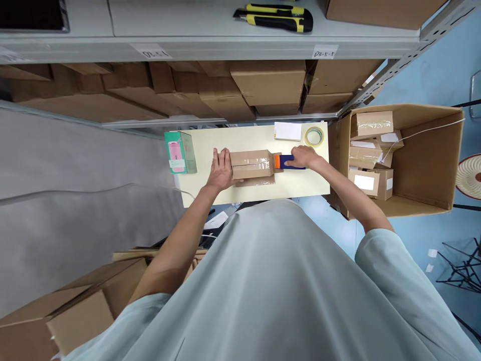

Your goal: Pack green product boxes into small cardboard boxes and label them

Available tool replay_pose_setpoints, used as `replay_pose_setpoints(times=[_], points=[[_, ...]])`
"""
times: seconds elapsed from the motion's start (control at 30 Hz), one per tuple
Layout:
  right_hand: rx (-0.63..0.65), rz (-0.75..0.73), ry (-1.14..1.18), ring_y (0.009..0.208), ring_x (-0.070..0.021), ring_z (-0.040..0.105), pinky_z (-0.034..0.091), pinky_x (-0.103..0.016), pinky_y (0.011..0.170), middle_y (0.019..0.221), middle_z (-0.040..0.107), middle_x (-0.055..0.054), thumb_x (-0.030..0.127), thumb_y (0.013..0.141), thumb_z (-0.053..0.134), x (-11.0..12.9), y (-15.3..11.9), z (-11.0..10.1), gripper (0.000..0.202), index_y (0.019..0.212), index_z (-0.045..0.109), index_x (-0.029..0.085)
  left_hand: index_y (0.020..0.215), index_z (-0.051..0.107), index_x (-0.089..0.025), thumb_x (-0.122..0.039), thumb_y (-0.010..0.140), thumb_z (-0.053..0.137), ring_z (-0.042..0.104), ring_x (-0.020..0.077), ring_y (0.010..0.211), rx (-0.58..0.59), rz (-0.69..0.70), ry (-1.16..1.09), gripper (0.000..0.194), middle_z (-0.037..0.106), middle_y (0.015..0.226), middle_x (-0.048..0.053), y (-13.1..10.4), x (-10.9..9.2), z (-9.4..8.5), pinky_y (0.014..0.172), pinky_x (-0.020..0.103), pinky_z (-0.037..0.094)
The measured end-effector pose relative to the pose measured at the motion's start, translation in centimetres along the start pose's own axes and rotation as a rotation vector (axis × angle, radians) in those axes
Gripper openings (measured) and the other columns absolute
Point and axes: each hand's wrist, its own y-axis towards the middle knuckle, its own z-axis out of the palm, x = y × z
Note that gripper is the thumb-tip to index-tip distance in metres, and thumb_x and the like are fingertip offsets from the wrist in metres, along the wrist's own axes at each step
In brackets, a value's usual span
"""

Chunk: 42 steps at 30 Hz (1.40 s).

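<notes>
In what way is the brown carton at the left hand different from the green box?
The carton is brown with shiny tape; the green box carries a pink patch and a white label. The carton is longer from side to side than the green box. The left hand touches the carton; no hand touches the green box. Both rest on the table.

A packing storeroom;
labelled shelf (229, 47) above crowded cartons (268, 82); tape roll (322, 136) on the desk (248, 139); open box (424, 165) holding parcels (373, 123)
</notes>
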Motion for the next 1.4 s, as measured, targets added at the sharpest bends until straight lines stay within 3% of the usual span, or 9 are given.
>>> replay_pose_setpoints(times=[0.2, 0.47, 0.6, 0.73, 0.87, 1.03, 1.2, 1.3, 1.4], points=[[-0.099, 0.025, -0.011, 0.126, -0.0378, 0.077, 0.056, -0.041, 0.103, 0.136, 0.08, -0.026, 0.049, 0.111, 0.067, 3.4, -1.1, 0.9, 0.049, 0.138, 0.077, 0.009, 0.18, 0.008, 0.007, -0.081, 0.076, 0.088, -0.008, 0.0595, 0.176, 0.015, 0.007, 0.007, 0.158, 0.011, 0.186, 0.04, -0.2, -0.3, -0.3, 0.141, 0.075, 0.012], [-0.165, 0.165, -0.044, 0.126, -0.0357, 0.077, 0.056, -0.04, 0.098, 0.137, 0.081, -0.025, 0.03, 0.113, 0.061, 7.3, -1.7, 3.8, 0.033, 0.134, 0.078, 0.011, 0.18, 0.006, 0.008, -0.089, 0.075, 0.083, -0.01, 0.0591, 0.176, 0.017, 0.028, 0.006, 0.163, 0.005, 0.188, 0.039, -0.8, -0.6, 0.0, 0.141, 0.075, 0.002], [-0.166, 0.258, -0.01, 0.124, -0.0337, 0.078, 0.057, -0.039, 0.096, 0.137, 0.081, -0.025, 0.037, 0.116, 0.058, 7.7, -3.2, 5.0, 0.036, 0.137, 0.075, 0.013, 0.181, 0.004, 0.006, -0.093, 0.075, 0.08, -0.013, 0.0572, 0.176, 0.016, 0.05, -0.018, 0.164, 0.0, 0.188, 0.039, -2.0, -1.4, -0.1, 0.138, 0.077, -0.007], [-0.241, 0.361, 0.004, 0.119, -0.0343, 0.08, 0.056, -0.038, 0.094, 0.13, 0.082, -0.026, 0.041, 0.117, 0.055, 7.6, -6.0, 3.9, 0.04, 0.136, 0.072, 0.011, 0.183, 0.003, -0.001, -0.093, 0.076, 0.081, -0.014, 0.0536, 0.177, -0.041, 0.14, -0.156, 0.161, -0.004, 0.188, 0.038, -2.9, -3.5, -0.7, 0.137, 0.078, -0.008], [-0.383, 0.398, -0.01, 0.117, -0.0392, 0.079, 0.055, -0.041, 0.095, 0.124, 0.082, -0.029, 0.047, 0.117, 0.051, 9.5, -8.6, 0.8, 0.046, 0.137, 0.069, 0.008, 0.186, -0.001, -0.017, -0.089, 0.082, 0.081, -0.011, 0.0459, 0.179, -0.104, 0.28, -0.433, 0.151, -0.005, 0.191, 0.028, -2.5, -6.4, -2.1, 0.141, 0.072, -0.003], [-0.464, 0.335, -0.023, 0.111, -0.0424, 0.079, 0.054, -0.043, 0.088, 0.122, 0.082, -0.027, 0.054, 0.117, 0.045, 13.8, -10.7, -3.4, 0.052, 0.139, 0.067, 0.013, 0.187, 0.0, -0.03, -0.082, 0.088, 0.082, 0.001, 0.0381, 0.181, -0.186, 0.397, -0.665, 0.139, 0.003, 0.194, 0.019, -1.6, -8.2, -6.5, 0.146, 0.059, 0.013], [-0.589, 0.215, -0.07, 0.112, -0.0452, 0.076, 0.053, -0.045, 0.092, 0.116, 0.082, -0.025, 0.061, 0.117, 0.039, 16.5, -10.5, -7.7, 0.059, 0.143, 0.066, 0.015, 0.185, 0.018, -0.032, -0.084, 0.09, 0.078, 0.026, 0.0374, 0.178, -0.418, 0.446, -0.767, 0.124, 0.024, 0.192, 0.017, -0.8, -6.9, -13.5, 0.144, 0.052, 0.028], [-0.763, 0.078, -0.108, 0.122, -0.045, 0.07, 0.05, -0.047, 0.106, 0.129, 0.079, -0.027, 0.062, 0.117, 0.037, 16.8, -8.7, -11.8, 0.063, 0.148, 0.062, 0.013, 0.182, 0.028, -0.032, -0.089, 0.088, 0.076, 0.035, 0.0397, 0.174, -0.598, 0.468, -0.785, 0.119, 0.035, 0.186, 0.018, 1.7, -5.8, -18.2, 0.141, 0.054, 0.034], [-0.908, -0.046, -0.141, 0.129, -0.0453, 0.064, 0.044, -0.052, 0.115, 0.14, 0.074, -0.029, 0.062, 0.117, 0.036, 16.3, -5.5, -17.3, 0.066, 0.152, 0.058, 0.01, 0.179, 0.035, -0.032, -0.092, 0.09, 0.07, 0.039, 0.0395, 0.172, -0.747, 0.44, -0.789, 0.113, 0.042, 0.181, 0.018, 5.8, -5.1, -22.6, 0.14, 0.057, 0.034]])
